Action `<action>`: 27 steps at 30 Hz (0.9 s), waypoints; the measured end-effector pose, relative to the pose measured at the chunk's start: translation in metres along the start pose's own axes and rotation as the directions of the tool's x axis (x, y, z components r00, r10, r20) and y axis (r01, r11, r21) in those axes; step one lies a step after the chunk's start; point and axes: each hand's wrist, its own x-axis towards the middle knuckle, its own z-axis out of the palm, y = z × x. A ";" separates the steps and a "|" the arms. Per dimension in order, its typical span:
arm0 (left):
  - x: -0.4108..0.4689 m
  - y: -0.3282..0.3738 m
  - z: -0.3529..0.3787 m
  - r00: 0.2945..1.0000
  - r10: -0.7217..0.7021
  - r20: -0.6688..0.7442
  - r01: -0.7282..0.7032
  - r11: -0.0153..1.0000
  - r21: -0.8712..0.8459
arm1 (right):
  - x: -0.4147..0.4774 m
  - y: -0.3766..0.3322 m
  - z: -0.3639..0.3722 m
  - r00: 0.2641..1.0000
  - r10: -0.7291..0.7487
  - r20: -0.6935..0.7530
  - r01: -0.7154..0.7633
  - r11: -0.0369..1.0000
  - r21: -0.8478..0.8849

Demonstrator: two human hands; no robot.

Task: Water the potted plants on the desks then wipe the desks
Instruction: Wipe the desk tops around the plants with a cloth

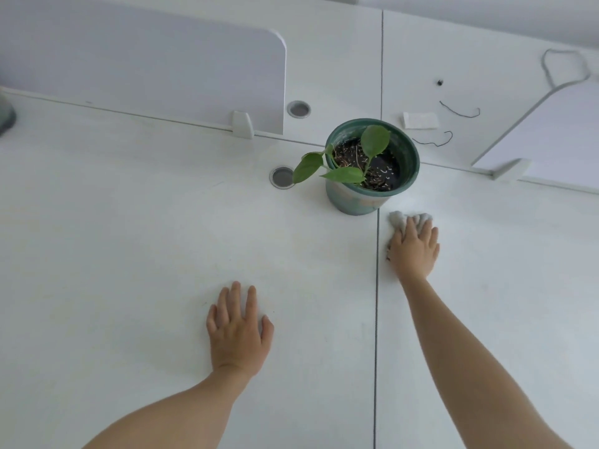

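Two hands are down on the pale worktop [129,238] in the head view, and the step in hand looks like wiping, not watering. The right hand [413,246] lies flat with its fingers stretched over a bunched grey cloth [396,218] and presses it to the surface, grasping nothing so far as I can see. The left hand [238,328] rests palm-down with fingers spread, released and holding nothing. It sits nearer the person, across the dark seam [377,286] that runs just left of the right hand. The potted plant [356,202] stands just beyond the right hand's fingertips and slightly to their left, near the cloth but apart from it. Its soil [382,173] looks dark and glossy, so I judge it already watered. The next move calls for sweeping the cloth round the pot's base without knocking it, or lifting the pot aside with the free left hand. Most of the cloth is hidden under the fingers, and whether the fingertips hook into it is hard to tell. No watering vessel shows. A dark object [5,115] far left of the left hand is cut off by the frame edge, and thin dark threads [460,113] lie well beyond the right hand.
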 end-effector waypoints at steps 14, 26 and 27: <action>-0.003 0.003 -0.018 0.965 0.011 0.264 0.003 0.999 -0.052 | -0.161 0.011 0.001 0.917 -0.353 0.187 0.357 0.934 0.011; -0.027 -0.014 -0.041 0.972 0.016 0.236 0.068 0.937 -0.343 | -0.286 0.053 -0.074 0.990 -0.029 0.140 -0.094 0.606 0.790; -0.040 -0.020 -0.049 0.971 0.011 0.237 0.096 0.895 -0.435 | -0.293 0.060 -0.075 0.988 -0.047 0.144 -0.087 0.607 0.790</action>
